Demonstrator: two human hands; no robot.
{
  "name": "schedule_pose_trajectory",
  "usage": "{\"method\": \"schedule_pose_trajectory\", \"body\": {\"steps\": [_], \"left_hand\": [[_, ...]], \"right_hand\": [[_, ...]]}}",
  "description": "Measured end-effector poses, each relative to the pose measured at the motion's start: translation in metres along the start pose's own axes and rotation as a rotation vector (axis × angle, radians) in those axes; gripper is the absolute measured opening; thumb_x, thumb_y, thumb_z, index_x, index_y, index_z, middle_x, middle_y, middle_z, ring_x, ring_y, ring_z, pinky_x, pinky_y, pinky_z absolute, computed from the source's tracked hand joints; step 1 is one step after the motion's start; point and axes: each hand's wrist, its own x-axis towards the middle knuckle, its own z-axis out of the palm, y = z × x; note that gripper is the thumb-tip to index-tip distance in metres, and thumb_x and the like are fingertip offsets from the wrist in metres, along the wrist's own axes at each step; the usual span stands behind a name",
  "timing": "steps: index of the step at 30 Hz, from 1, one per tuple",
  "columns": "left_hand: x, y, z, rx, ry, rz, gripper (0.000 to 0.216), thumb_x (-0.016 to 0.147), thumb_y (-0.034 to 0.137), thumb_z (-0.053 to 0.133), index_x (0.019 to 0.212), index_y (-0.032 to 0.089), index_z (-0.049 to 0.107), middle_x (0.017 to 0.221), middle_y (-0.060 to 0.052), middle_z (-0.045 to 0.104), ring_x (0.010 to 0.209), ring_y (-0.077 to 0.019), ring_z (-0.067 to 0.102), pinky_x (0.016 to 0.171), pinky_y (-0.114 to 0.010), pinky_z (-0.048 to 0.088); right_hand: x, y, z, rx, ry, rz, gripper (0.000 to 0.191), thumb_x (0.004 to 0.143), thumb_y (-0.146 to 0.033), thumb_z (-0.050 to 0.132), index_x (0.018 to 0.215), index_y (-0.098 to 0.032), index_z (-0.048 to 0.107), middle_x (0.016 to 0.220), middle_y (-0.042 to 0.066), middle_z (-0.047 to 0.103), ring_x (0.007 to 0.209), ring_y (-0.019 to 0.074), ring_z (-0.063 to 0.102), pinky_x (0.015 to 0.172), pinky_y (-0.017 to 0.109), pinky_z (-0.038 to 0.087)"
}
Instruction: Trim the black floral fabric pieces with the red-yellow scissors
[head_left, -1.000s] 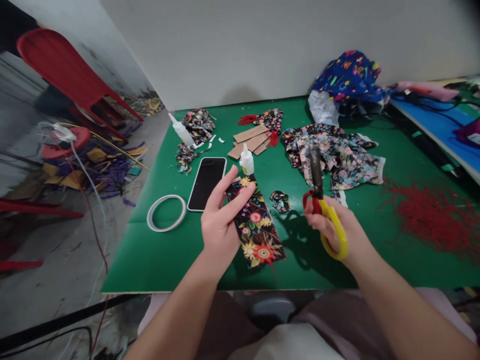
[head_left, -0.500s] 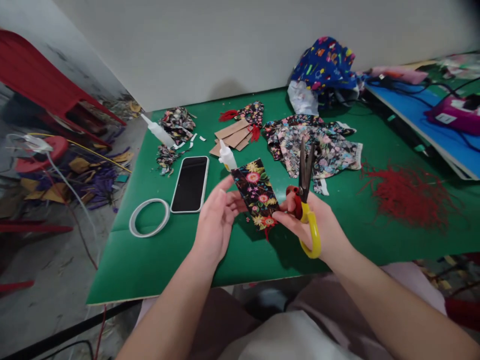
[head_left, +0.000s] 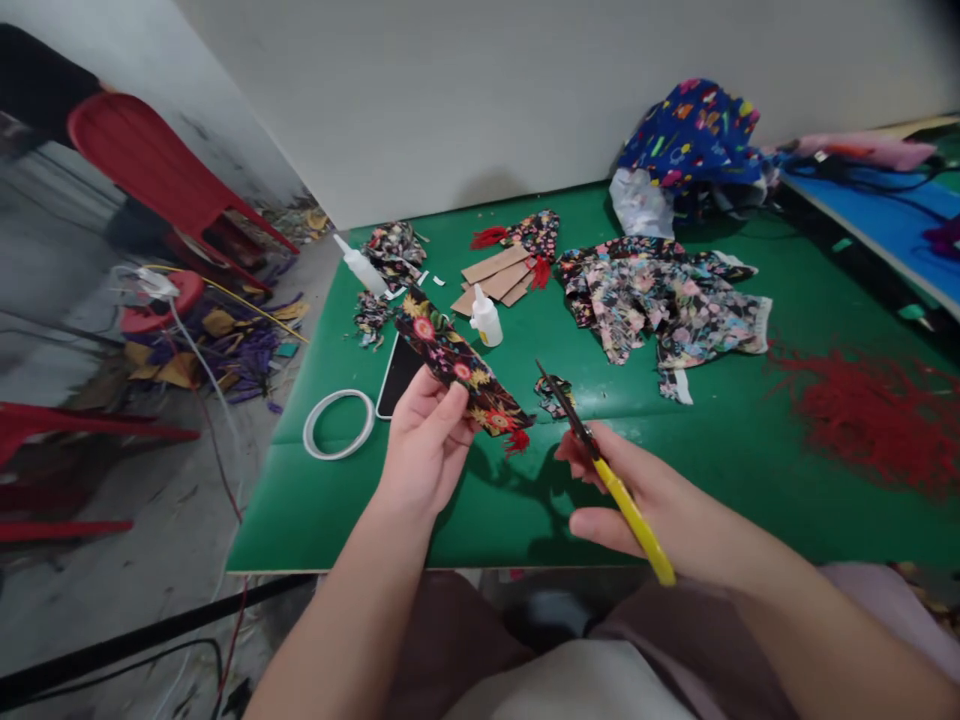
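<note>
Between the thumb and fingers of my left hand (head_left: 429,435) is a black floral fabric bookmark (head_left: 459,365), tilted, with a short red tassel (head_left: 517,441) at its lower right end. My right hand (head_left: 637,480) holds yellow-handled scissors (head_left: 619,490), blades pointing up and left, apart from the fabric. The thumb of that hand is spread away from the fingers. A small floral scrap (head_left: 553,396) lies on the table behind the blades. Behind the floral piece stands a white glue bottle (head_left: 487,322), and a phone (head_left: 399,372) is partly covered by it.
A roll of tape (head_left: 307,440) lies at left on the green table (head_left: 300,530). Brown card strips (head_left: 491,265), a second glue bottle (head_left: 364,268) and floral cloth (head_left: 630,300) lie farther back. Red threads (head_left: 862,410) spread at right. Red chairs (head_left: 165,160) stand left.
My right hand has let go of the floral piece and moved down and right with the scissors. My left hand now holds the piece alone, turned further over. The view has shifted left.
</note>
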Motion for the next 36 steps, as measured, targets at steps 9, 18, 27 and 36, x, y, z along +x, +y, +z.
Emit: {"method": "schedule_pose_trajectory", "body": {"steps": [9, 18, 27, 36], "left_hand": [[-0.0021, 0.0046, -0.0025, 0.018, -0.002, 0.076, 0.024, 0.065, 0.032, 0.079, 0.082, 0.025, 0.063, 0.074, 0.003, 0.064, 0.064, -0.0093, 0.062, 0.056, -0.018, 0.052], [-0.0051, 0.0022, -0.0064, 0.073, -0.106, 0.076, 0.019, 0.069, 0.034, 0.076, 0.077, 0.026, 0.061, 0.069, 0.003, 0.062, 0.064, -0.011, 0.06, 0.06, -0.024, 0.053], [-0.0048, 0.0022, -0.0028, 0.008, -0.205, -0.001, 0.016, 0.071, 0.029, 0.075, 0.074, 0.025, 0.06, 0.064, 0.004, 0.059, 0.062, -0.0113, 0.059, 0.061, -0.026, 0.052], [-0.0046, -0.0013, -0.004, -0.008, -0.257, -0.026, 0.015, 0.072, 0.032, 0.074, 0.077, 0.026, 0.06, 0.068, 0.004, 0.062, 0.063, -0.0122, 0.061, 0.06, -0.027, 0.053]], "right_hand": [[0.0051, -0.0018, 0.007, -0.345, 0.19, -0.096, 0.03, 0.075, -0.046, 0.065, 0.081, -0.022, 0.048, 0.069, -0.004, 0.046, 0.06, 0.0105, 0.041, 0.054, 0.023, 0.038], [0.0039, -0.0073, 0.0038, -0.402, 0.185, -0.179, 0.033, 0.074, -0.044, 0.066, 0.071, -0.021, 0.044, 0.065, -0.005, 0.047, 0.057, 0.0091, 0.042, 0.052, 0.022, 0.035], [0.0018, -0.0079, 0.0032, -0.363, 0.161, -0.235, 0.04, 0.069, -0.046, 0.071, 0.065, -0.021, 0.04, 0.059, -0.008, 0.041, 0.052, 0.0067, 0.035, 0.047, 0.019, 0.03], [0.0035, -0.0076, 0.0059, -0.343, 0.173, -0.222, 0.044, 0.064, -0.051, 0.073, 0.062, -0.02, 0.042, 0.054, -0.008, 0.036, 0.048, 0.0061, 0.032, 0.045, 0.021, 0.025]]}}
